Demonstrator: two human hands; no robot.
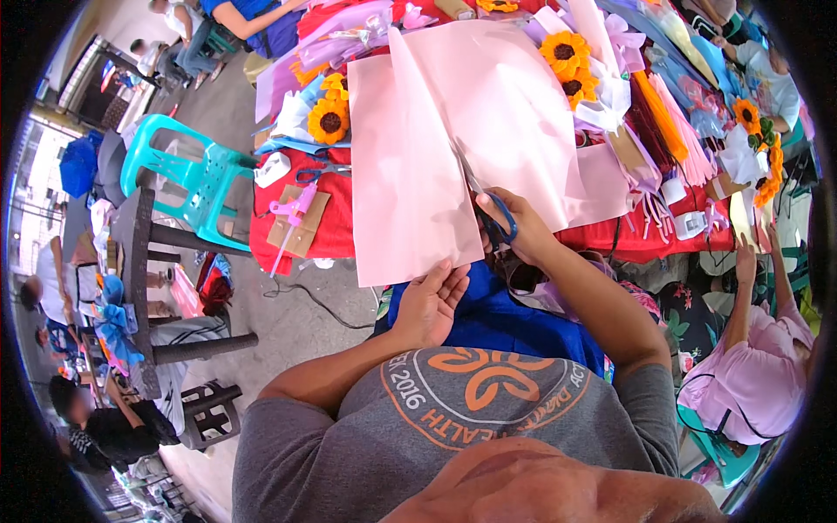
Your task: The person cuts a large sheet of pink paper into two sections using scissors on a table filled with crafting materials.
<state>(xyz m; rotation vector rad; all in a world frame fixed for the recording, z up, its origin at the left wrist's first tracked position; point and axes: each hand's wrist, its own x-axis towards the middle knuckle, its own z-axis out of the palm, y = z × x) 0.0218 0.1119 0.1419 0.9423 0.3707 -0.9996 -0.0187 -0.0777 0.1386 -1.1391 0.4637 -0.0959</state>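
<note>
A large sheet of pink wrapping paper (pixel 503 111) lies over the red-covered table, cut partway up from its near edge. My right hand (pixel 516 225) holds blue-handled scissors (pixel 502 219), their blades lying in the slit between the two parts of the sheet. At the lower corner of the left part, my left hand (pixel 435 301) pinches the paper's edge between thumb and fingers. Crafted orange sunflowers (pixel 328 121) in wrapping lie left of the sheet, and more sunflowers (pixel 565 55) lie at its upper right.
On the red cloth (pixel 340 225) at left are a pink glue gun (pixel 294 208) on cardboard, a second pair of scissors (pixel 324 171) and a white tape dispenser (pixel 271 170). Pipe-cleaner bundles (pixel 667 124) lie at right. A teal chair (pixel 189 176) stands left; a person in pink (pixel 745 386) sits at right.
</note>
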